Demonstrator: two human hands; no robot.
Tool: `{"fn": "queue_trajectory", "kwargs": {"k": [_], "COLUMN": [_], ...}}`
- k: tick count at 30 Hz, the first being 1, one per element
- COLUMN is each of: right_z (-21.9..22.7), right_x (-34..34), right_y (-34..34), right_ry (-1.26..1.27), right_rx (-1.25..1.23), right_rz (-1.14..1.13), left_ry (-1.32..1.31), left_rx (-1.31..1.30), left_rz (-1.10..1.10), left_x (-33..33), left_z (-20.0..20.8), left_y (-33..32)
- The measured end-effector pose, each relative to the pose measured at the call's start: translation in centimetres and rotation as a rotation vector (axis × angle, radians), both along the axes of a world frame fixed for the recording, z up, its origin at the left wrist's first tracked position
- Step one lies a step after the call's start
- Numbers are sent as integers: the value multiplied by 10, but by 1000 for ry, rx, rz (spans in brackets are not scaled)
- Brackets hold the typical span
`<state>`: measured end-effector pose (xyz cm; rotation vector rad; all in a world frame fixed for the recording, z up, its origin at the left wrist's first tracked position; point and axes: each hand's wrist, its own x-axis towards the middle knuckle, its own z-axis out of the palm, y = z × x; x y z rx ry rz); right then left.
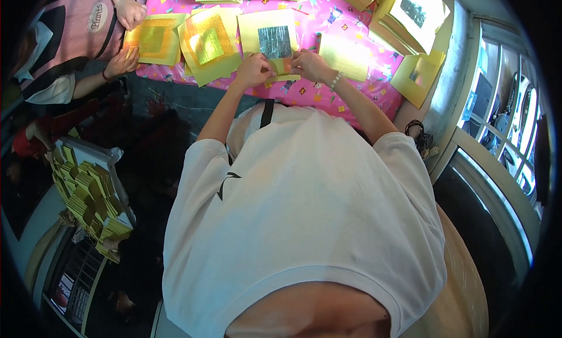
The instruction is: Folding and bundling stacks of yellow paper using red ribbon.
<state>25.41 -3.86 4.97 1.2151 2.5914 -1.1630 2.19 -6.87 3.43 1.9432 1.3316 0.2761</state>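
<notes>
In front of me on the pink table lies a yellow paper sheet [250, 30] with a dark, shiny foil square in its middle. My left hand [254, 70] has its fingers bent onto the sheet's near left corner. Opposite it, my right hand [314, 67], with a beaded bracelet at the wrist, pinches the near right corner. Between them a narrow yellow strip [285, 78] runs along the near edge; whether it is a fold of this sheet, I cannot tell. To the left, another yellow sheet [196, 74] with a bright gold square overlaps its neighbour.
A co-worker's hands [122, 62] rest at a yellow sheet [174, 55] on the left. Stacks of yellow paper [386, 24] stand at the far right, by a window frame [451, 83]. Pink patterned cloth [374, 106] covers the table. A crate of folded yellow paper [88, 185] stands at left.
</notes>
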Motion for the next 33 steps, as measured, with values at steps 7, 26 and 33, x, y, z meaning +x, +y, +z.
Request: {"fn": "queue_trajectory", "kwargs": {"k": [7,26,33], "right_z": [0,38,-1], "right_x": [1,2,-21], "right_y": [1,22,35], "right_ry": [-1,419,406], "right_rx": [12,-262,-263], "right_rz": [10,-217,-653], "left_ry": [-3,-122,-85], "left_rx": [-2,177,4], "left_rz": [-1,90,367], "left_x": [0,-53,-40], "left_z": [0,-5,11], "left_y": [1,27,50]}}
